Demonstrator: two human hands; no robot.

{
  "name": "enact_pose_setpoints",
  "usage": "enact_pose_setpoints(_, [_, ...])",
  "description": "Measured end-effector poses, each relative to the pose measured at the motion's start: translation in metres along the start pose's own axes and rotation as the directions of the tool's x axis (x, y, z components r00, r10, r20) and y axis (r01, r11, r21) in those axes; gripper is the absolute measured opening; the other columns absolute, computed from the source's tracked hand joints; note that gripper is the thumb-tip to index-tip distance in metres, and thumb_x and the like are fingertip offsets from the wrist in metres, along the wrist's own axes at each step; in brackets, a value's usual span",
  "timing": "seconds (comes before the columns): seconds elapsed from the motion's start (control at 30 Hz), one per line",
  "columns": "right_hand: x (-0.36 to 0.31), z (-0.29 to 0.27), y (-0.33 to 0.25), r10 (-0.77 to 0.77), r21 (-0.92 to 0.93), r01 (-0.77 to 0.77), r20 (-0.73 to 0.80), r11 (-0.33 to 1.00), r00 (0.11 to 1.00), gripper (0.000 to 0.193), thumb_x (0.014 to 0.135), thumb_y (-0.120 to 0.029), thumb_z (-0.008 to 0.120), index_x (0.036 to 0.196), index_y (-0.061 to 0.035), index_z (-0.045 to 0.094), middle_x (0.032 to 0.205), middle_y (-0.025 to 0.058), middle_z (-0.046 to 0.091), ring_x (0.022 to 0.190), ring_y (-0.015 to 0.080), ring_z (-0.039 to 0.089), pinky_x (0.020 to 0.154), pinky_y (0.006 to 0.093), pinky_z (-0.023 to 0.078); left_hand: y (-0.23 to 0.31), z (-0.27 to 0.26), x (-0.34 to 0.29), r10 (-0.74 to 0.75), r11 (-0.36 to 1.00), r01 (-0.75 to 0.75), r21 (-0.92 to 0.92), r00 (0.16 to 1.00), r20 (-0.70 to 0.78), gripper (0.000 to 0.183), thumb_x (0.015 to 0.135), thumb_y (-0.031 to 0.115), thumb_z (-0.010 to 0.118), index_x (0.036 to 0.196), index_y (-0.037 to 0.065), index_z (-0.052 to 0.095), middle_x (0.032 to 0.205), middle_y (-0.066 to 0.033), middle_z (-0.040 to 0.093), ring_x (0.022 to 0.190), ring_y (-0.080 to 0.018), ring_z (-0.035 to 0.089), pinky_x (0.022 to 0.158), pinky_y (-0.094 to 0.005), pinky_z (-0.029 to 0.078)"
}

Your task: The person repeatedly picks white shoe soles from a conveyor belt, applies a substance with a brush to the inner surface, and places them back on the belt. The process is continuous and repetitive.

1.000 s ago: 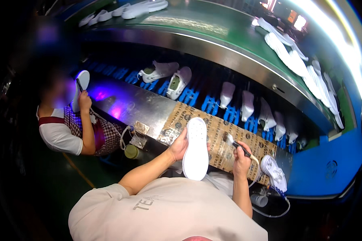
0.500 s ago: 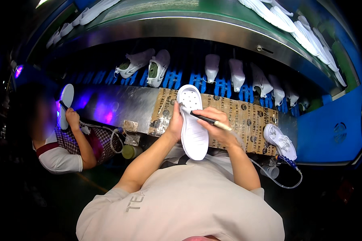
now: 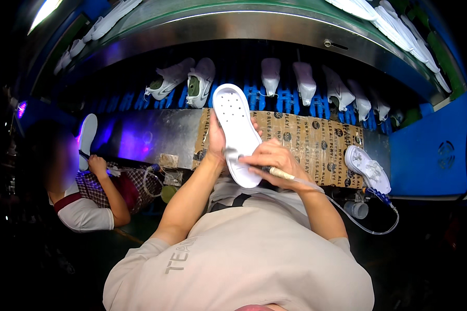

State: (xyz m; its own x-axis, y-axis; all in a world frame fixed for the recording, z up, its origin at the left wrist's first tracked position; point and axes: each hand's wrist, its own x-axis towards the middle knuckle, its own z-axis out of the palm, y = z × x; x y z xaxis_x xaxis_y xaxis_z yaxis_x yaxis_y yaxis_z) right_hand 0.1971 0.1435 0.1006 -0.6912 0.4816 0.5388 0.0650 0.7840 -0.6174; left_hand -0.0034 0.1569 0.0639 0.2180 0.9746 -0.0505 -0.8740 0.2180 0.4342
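Observation:
A white shoe sole (image 3: 236, 122), dotted with small holes in its far half, is held up in front of my body. My left hand (image 3: 216, 139) grips it by the left edge, and some fingertips show past its right edge. Over the near end of the sole, my right hand (image 3: 279, 159) is closed round a slim brush (image 3: 281, 173) with a pale handle end and a clear hose. The brush's tip is blurred against the sole, so exact contact is hard to see.
Behind the sole lies a cardboard-covered bench (image 3: 316, 150). Another white sole (image 3: 368, 168) rests at its right end, near a hose (image 3: 384, 230). White shoes (image 3: 200, 83) sit on a blue rack beyond; more soles (image 3: 404, 31) lie on the upper belt. At left, a co-worker holds a sole (image 3: 87, 136).
The sole has moved farther from my body and slightly left, tilting as it went. My right hand has brought the brush from its middle to its near end.

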Motion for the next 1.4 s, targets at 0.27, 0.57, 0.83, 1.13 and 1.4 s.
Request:
enact_pose_setpoints(0.27, [-0.006, -0.006, -0.011, 0.063, 0.258, -0.101, 0.151, 0.961, 0.987, 0.026, 0.083, -0.016, 0.081, 0.109, -0.0135, 0.08, 0.086, 0.0036, 0.074, 0.081, 0.0199, 0.064, 0.08, 0.0352, 0.047, 0.037, 0.02, 0.02, -0.012, 0.998, 0.006, 0.057, 0.994, 0.113, 0.089, 0.098, 0.079, 0.017, 0.136, 0.008, 0.053, 0.105, -0.0184, 0.064, 0.093, -0.0306, 0.067, 0.087, -0.0502, 0.059])
enact_pose_setpoints(0.57, [-0.005, -0.019, -0.014, 0.045, 0.242, -0.123, 0.305, 0.962, 0.951, 0.023, 0.086, -0.018, 0.079, 0.108, -0.0131, 0.079, 0.084, 0.0036, 0.069, 0.081, 0.02, 0.062, 0.081, 0.0337, 0.045, 0.049, 0.041, 0.047, -0.259, 0.638, 0.179, 0.749, 0.966, -0.011, 0.078, 0.105, 0.066, 0.029, 0.142, 0.001, 0.052, 0.11, -0.0217, 0.07, 0.094, -0.0298, 0.075, 0.076, -0.0391, 0.065])
enact_pose_setpoints(0.83, [-0.003, -0.025, -0.014, 0.097, 0.033, -0.108, 0.229, 0.994, 0.969, 0.032, 0.08, -0.01, 0.081, 0.112, -0.0156, 0.078, 0.081, 0.0012, 0.065, 0.079, 0.0205, 0.059, 0.08, 0.0336, 0.047, 0.053, 0.076, 0.058, -0.379, -0.227, 0.267, 0.937, 0.862, -0.337, 0.089, 0.098, 0.078, 0.032, 0.138, 0.005, 0.065, 0.142, -0.0239, 0.059, 0.131, -0.0374, 0.057, 0.109, -0.0421, 0.041])
enact_pose_setpoints(1.13, [-0.001, -0.046, -0.017, 0.129, -0.191, -0.107, 0.106, 0.976, 0.986, 0.034, 0.079, -0.01, 0.083, 0.112, -0.0168, 0.078, 0.082, 0.0003, 0.063, 0.079, 0.0195, 0.057, 0.078, 0.0352, 0.047, 0.067, 0.071, 0.057, -0.449, -0.368, 0.172, 0.914, 0.828, -0.336, 0.085, 0.099, 0.076, 0.034, 0.138, 0.007, 0.064, 0.146, -0.0278, 0.054, 0.136, -0.0424, 0.051, 0.113, -0.0464, 0.04])
enact_pose_setpoints(1.4, [-0.006, -0.07, -0.016, 0.159, -0.262, -0.125, 0.116, 0.957, 0.98, 0.037, 0.078, -0.009, 0.083, 0.113, -0.019, 0.079, 0.078, 0.001, 0.06, 0.075, 0.0182, 0.054, 0.072, 0.0337, 0.044, 0.081, 0.079, 0.046, -0.47, -0.351, 0.182, 0.919, 0.814, -0.341, 0.081, 0.1, 0.073, 0.037, 0.14, 0.007, 0.062, 0.147, -0.0253, 0.054, 0.137, -0.0398, 0.052, 0.113, -0.0445, 0.039])
